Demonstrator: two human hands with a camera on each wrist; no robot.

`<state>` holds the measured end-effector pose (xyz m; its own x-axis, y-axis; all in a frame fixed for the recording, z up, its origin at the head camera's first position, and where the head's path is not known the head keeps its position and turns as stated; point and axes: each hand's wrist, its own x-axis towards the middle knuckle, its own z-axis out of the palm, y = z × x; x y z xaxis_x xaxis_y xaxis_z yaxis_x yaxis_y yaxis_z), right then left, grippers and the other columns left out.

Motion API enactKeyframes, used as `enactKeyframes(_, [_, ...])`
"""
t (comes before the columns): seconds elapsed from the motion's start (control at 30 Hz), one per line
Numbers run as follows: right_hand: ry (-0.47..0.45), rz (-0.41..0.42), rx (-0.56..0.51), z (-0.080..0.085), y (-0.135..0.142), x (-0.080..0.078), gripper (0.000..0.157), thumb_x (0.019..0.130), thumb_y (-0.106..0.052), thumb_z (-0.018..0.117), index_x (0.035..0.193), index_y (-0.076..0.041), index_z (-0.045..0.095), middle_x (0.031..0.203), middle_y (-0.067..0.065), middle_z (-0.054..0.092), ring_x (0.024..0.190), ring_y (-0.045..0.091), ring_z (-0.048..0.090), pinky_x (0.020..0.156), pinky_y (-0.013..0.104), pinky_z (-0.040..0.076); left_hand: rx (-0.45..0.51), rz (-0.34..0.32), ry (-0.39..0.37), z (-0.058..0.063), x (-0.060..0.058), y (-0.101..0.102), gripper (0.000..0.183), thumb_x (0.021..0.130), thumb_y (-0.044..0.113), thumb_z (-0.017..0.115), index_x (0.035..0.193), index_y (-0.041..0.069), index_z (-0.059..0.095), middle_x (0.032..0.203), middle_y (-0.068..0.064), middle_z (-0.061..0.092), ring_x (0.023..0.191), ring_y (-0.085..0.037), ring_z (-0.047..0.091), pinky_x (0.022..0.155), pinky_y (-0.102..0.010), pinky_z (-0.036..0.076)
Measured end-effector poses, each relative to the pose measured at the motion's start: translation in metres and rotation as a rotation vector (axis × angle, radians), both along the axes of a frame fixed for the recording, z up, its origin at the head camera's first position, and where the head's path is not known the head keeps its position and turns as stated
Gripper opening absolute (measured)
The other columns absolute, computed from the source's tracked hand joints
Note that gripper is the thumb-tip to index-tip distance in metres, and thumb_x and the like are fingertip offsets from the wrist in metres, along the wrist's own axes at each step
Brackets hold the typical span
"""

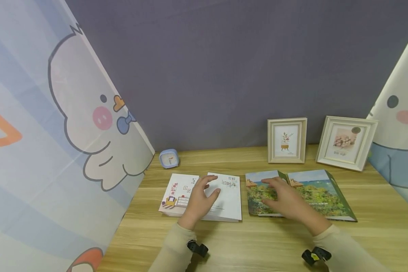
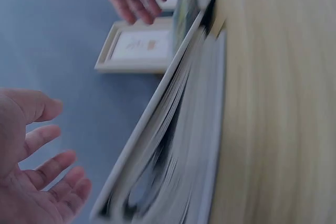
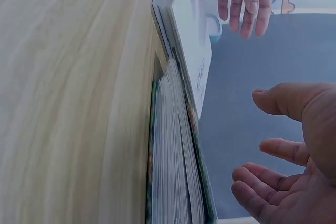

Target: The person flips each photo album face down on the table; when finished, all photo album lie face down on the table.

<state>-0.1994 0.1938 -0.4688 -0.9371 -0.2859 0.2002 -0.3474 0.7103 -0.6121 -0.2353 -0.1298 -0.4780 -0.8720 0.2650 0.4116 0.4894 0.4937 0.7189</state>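
Observation:
My left hand [image 1: 200,200] hovers over two white albums lying side by side, its fingers and thumb spread apart and holding nothing. The left white album [image 1: 168,190] shows a drawn room with furniture, and the right white album [image 1: 229,198] carries printed Chinese characters. Over two landscape-covered photo albums is my right hand [image 1: 285,198], fingers loosely bent and palm empty. It partly covers the nearer-left photo album [image 1: 258,198]; the other photo album [image 1: 326,189] sits just right of it. In the left wrist view the white album's page edges [image 2: 184,129] fan slightly open.
Along the back of the wooden table [image 1: 238,245] stand a small blue clock [image 1: 169,158], a cream picture frame [image 1: 303,143] and a tilted white picture frame [image 1: 360,151]. A dark grey backdrop [image 1: 224,75] rises behind, with cartoon-printed cloths at both sides.

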Motion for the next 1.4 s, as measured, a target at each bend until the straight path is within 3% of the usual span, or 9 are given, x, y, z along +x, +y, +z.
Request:
enactKeyframes(0.13, [-0.02,0.024,-0.02,-0.004,-0.01,-0.005,0.064,0.094,-0.023,0.081,0.15,-0.007,0.053,0.135,0.017,0.057,0.118,0.039,0.062,0.086,0.053,0.059,0.034,0.063,-0.014,-0.003,-0.004,-0.02,0.042,0.097,0.013,0.076,0.137,0.01,0.065,0.136,-0.009,0.061,0.128,-0.033,0.058,0.101,-0.052,0.055])
enactKeyframes(0.27, [-0.041,0.033,-0.047,-0.007,-0.02,-0.01,0.065,0.094,-0.021,0.082,0.15,-0.005,0.053,0.137,0.019,0.056,0.121,0.039,0.061,0.089,0.052,0.059,0.045,0.102,-0.084,-0.006,-0.004,-0.037,0.045,0.098,0.016,0.075,0.141,0.009,0.063,0.138,-0.012,0.059,0.127,-0.038,0.058,0.1,-0.051,0.056])
enactKeyframes(0.6, [-0.047,0.072,-0.066,-0.01,-0.039,-0.019,0.067,0.094,-0.022,0.081,0.151,-0.003,0.051,0.14,0.019,0.054,0.123,0.038,0.061,0.095,0.055,0.055,0.141,0.116,-0.193,-0.015,-0.006,-0.065,0.053,0.099,0.02,0.075,0.145,0.003,0.056,0.146,-0.017,0.054,0.128,-0.041,0.058,0.101,-0.053,0.054])
enactKeyframes(0.73, [-0.041,0.083,-0.051,-0.013,-0.049,-0.022,0.067,0.092,-0.024,0.083,0.149,-0.004,0.054,0.139,0.019,0.056,0.121,0.037,0.061,0.095,0.055,0.055,0.14,0.101,-0.213,-0.016,-0.006,-0.068,0.054,0.101,0.023,0.073,0.146,0.001,0.055,0.147,-0.018,0.055,0.127,-0.04,0.059,0.1,-0.051,0.055])
enactKeyframes(0.9, [-0.053,0.096,-0.042,-0.013,-0.064,-0.021,0.069,0.09,-0.027,0.085,0.149,-0.005,0.055,0.143,0.017,0.055,0.122,0.037,0.06,0.095,0.055,0.055,0.199,0.071,-0.289,-0.018,-0.007,-0.072,0.052,0.101,0.021,0.073,0.145,0.0,0.055,0.146,-0.023,0.054,0.124,-0.038,0.062,0.088,-0.038,0.061])
enactKeyframes(1.0, [-0.073,0.109,-0.039,-0.014,-0.073,-0.021,0.07,0.089,-0.026,0.086,0.148,-0.003,0.056,0.148,0.02,0.052,0.134,0.044,0.052,0.104,0.061,0.049,0.246,0.046,-0.337,-0.02,-0.007,-0.073,0.05,0.102,0.017,0.072,0.145,-0.001,0.054,0.145,-0.025,0.054,0.12,-0.037,0.064,0.08,-0.033,0.063])
enactKeyframes(1.13, [-0.109,0.103,-0.006,-0.018,-0.083,-0.021,0.07,0.086,-0.027,0.088,0.146,-0.004,0.058,0.151,0.02,0.05,0.146,0.046,0.039,0.114,0.062,0.039,0.239,0.019,-0.371,-0.021,-0.006,-0.072,0.048,0.102,0.016,0.071,0.144,-0.002,0.054,0.144,-0.024,0.055,0.118,-0.035,0.065,0.078,-0.032,0.063])
enactKeyframes(1.3, [-0.08,0.09,0.048,-0.022,-0.091,-0.021,0.07,0.083,-0.031,0.091,0.141,-0.006,0.063,0.142,0.011,0.056,0.133,0.036,0.054,0.108,0.054,0.048,0.211,0.005,-0.387,-0.022,-0.005,-0.066,0.046,0.102,0.013,0.071,0.142,-0.003,0.056,0.142,-0.024,0.057,0.117,-0.038,0.065,0.078,-0.032,0.063])
enactKeyframes(1.4, [-0.06,0.091,0.063,-0.023,-0.094,-0.021,0.069,0.081,-0.031,0.092,0.139,-0.005,0.065,0.138,0.011,0.058,0.129,0.035,0.056,0.105,0.053,0.05,0.187,-0.001,-0.406,-0.023,-0.003,-0.062,0.044,0.103,0.013,0.069,0.142,-0.004,0.056,0.14,-0.026,0.058,0.117,-0.039,0.065,0.079,-0.033,0.063])
